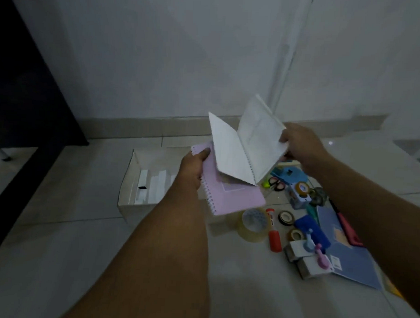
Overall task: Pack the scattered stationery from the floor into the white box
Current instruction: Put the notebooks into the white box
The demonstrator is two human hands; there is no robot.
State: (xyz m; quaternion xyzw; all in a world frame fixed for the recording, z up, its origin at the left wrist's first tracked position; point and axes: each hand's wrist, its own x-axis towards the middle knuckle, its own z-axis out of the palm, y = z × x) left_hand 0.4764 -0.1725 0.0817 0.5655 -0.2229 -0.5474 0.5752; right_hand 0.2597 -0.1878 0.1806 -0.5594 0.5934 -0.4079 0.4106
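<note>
Grip first: the left hand (194, 167) pinches a pale pink spiral-bound notebook (233, 200) near its far left corner, thumb on the cover. The book slopes down toward the near right, with its wire spine along the left edge. The right hand (302, 145) grasps a white spiral-bound notebook (230, 152) that hangs open, fingers curled round the right-hand block of pages. Its lower corner overlaps the pink cover.

Both books are in the air above the right part of the open white cardboard box (127, 179). The box sits on the pale tiled floor (60, 201) and stretches away to the left of the hands.

The left hand is the nearer one to the box, so I judge the pink book should go down first. Its long axis runs roughly near to far. The box's free room appears to lie to the left, by the white strips (143, 187) lying inside.

The clear tape roll (253, 223), red glue stick (274, 234) and blue folder (353, 261) lie on the floor at the right, not yet packed.
</note>
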